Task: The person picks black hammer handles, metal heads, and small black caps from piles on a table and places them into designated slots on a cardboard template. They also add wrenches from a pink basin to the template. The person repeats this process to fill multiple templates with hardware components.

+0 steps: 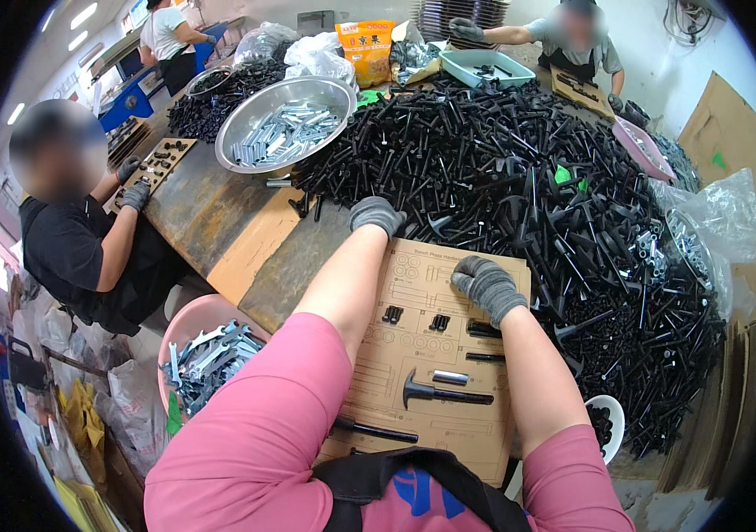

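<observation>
My left hand [377, 216], in a grey glove, is at the far left corner of a printed cardboard sheet [387, 346], against the near edge of a heap of black bolts [413, 151]. Its fingers curl down out of sight. Over the sheet's right side is my right hand [489, 288], also gloved, fingers bent together; whatever they may hold is hidden. On the sheet lie a black T-shaped bolt [449, 392], a silver sleeve [450, 378], black rods [378, 430] and two small groups of short black pieces [439, 323].
A steel bowl [342, 133] of silver sleeves stands far left, a pink basin [184, 319] of wrenches at near left. A white bowl [615, 417] of black parts is at right. Co-workers sit left [76, 230] and far right [577, 44]. A turquoise tray [520, 71] stands behind the heap.
</observation>
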The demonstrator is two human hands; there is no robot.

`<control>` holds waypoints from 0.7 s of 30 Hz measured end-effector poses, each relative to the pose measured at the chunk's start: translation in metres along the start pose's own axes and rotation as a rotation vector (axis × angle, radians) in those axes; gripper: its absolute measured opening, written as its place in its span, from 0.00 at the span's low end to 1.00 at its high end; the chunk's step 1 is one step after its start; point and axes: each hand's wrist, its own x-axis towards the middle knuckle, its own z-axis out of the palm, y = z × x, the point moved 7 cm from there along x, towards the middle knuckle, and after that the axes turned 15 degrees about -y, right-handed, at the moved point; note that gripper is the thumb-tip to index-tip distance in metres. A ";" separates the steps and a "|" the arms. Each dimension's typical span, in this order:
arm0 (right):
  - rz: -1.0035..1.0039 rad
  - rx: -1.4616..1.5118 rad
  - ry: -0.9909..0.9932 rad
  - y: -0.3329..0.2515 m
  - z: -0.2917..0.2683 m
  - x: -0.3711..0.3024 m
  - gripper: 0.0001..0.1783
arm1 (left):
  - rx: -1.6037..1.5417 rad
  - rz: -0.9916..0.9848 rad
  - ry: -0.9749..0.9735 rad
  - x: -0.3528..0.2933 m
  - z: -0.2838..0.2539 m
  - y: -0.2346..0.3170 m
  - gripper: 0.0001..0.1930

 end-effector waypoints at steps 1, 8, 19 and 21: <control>0.011 -0.007 -0.003 0.000 -0.002 -0.001 0.16 | -0.029 0.021 -0.061 0.002 -0.002 0.000 0.30; 0.023 -0.013 -0.002 0.006 0.001 0.004 0.16 | 0.050 -0.021 -0.046 -0.011 0.002 0.006 0.33; 0.023 -0.042 0.028 0.005 0.000 0.001 0.15 | 0.070 -0.019 -0.080 0.000 0.009 0.009 0.24; 0.060 -0.028 0.025 0.002 -0.001 -0.002 0.16 | 0.059 -0.010 -0.063 -0.004 0.007 0.009 0.23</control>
